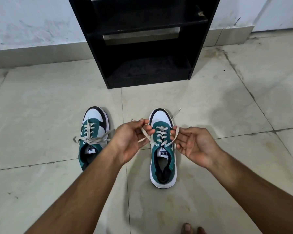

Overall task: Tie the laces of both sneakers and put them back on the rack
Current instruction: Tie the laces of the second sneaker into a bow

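Pinched one flat lace end (pixel 145 134) in the left hand's (pixel 130 139) grip and the other in the right hand's (pixel 193 146), over the right sneaker (pixel 162 159) on the floor (pixel 41 115) before the rack (pixel 142 48); soft, limp, light lace, judged best held near its tips.

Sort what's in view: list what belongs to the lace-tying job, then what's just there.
Job: right sneaker, its laces, left sneaker, black rack, left hand, right hand.
Just there: floor tiles, wall, toes.
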